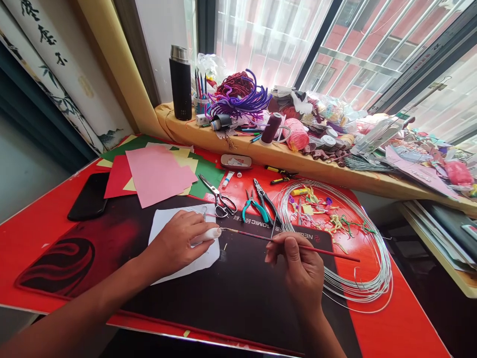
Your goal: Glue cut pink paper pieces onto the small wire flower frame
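Observation:
My left hand (179, 241) is closed around a small white glue tube (207, 234), its tip pointing right. The tube's nozzle meets the left end of a thin red wrapped stick (316, 249). My right hand (298, 261) pinches that stick near its middle, holding it almost level above the black mat (231, 293). Under my left hand lies a white paper sheet (164, 221).
Scissors (218, 196), teal pliers (255, 208) and black pliers (266, 199) lie behind the hands. A coil of silver wire (372, 283) sits to the right. Coloured paper sheets (156, 174) and a black phone (89, 196) are at left. The cluttered windowsill (261, 149) holds a black flask (181, 82), yarn and thread.

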The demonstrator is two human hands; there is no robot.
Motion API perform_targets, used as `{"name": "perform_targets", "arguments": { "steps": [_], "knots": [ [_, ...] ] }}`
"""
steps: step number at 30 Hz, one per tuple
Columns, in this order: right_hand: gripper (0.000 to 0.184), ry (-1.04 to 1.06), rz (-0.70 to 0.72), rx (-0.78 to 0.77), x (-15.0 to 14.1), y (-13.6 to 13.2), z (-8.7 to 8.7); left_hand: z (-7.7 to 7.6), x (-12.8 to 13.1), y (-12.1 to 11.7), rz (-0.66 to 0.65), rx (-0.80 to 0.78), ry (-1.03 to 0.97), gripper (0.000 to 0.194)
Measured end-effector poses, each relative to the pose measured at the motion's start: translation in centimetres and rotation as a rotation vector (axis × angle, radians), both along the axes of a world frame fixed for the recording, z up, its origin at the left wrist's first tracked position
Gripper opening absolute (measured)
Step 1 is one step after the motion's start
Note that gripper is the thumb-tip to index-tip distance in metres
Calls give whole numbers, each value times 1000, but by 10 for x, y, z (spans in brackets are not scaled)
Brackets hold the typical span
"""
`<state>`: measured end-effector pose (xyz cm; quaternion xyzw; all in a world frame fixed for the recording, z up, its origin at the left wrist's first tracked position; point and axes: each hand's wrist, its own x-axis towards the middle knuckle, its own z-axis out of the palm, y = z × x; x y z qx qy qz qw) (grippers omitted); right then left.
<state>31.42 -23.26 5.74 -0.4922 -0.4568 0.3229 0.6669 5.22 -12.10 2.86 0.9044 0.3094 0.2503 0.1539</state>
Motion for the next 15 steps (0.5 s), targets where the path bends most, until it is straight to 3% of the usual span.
{"name": "perform_targets", "arguments": {
  "steps": [15],
  "knots": [
    [28, -63, 158, 20, -4, -3, -2, -2, -4, 6, 25, -28, -14, 23]
  ]
}}
